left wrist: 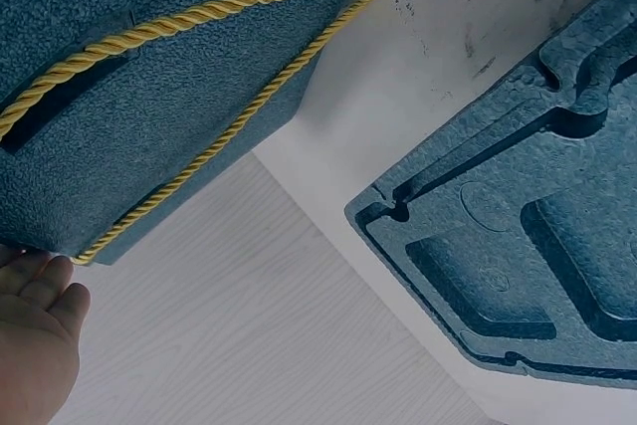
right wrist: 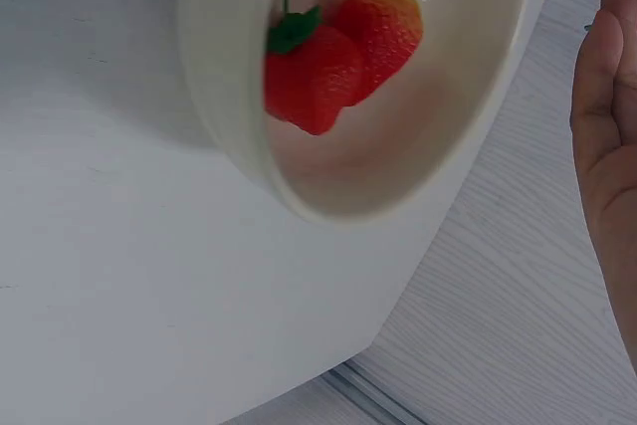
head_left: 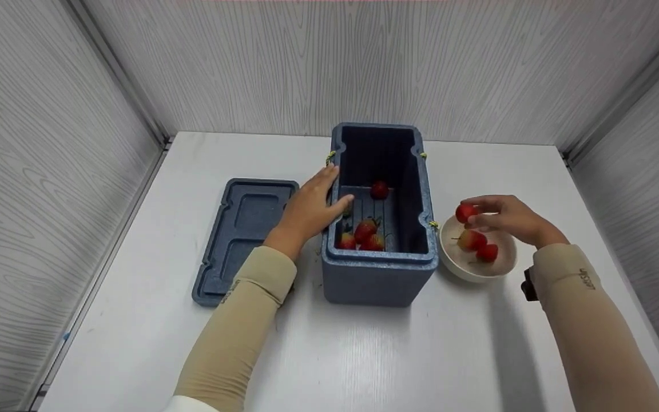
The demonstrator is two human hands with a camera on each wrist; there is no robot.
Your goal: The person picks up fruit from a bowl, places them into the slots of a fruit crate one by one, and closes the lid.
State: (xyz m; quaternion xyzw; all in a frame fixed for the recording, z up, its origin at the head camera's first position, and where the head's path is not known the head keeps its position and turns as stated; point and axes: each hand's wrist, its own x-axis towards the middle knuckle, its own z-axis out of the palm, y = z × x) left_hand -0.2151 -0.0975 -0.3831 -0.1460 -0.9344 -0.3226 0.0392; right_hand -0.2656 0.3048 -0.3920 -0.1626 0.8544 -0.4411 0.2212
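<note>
A deep blue foam box (head_left: 378, 283) stands on the white table, its top uncovered. My left hand (head_left: 313, 207) rests on the box's left rim, thumb reaching over the inner edge; in the left wrist view its fingertips (left wrist: 45, 281) touch the box edge beside a yellow cord (left wrist: 219, 12). Several strawberries lie inside the box, one toward the far end (head_left: 379, 190) and others near the front (head_left: 366, 230). Over a cream bowl (head_left: 475, 277), my right hand (head_left: 509, 217) pinches a red strawberry (head_left: 466, 213) between thumb and fingers. Two more strawberries (right wrist: 378, 37) lie in the bowl.
The blue box lid (head_left: 243, 246) lies flat left of the box, partly under the left arm. The bowl sits close to the box's right side. White wood-grain panels (head_left: 278, 68) enclose the table at the back and both sides.
</note>
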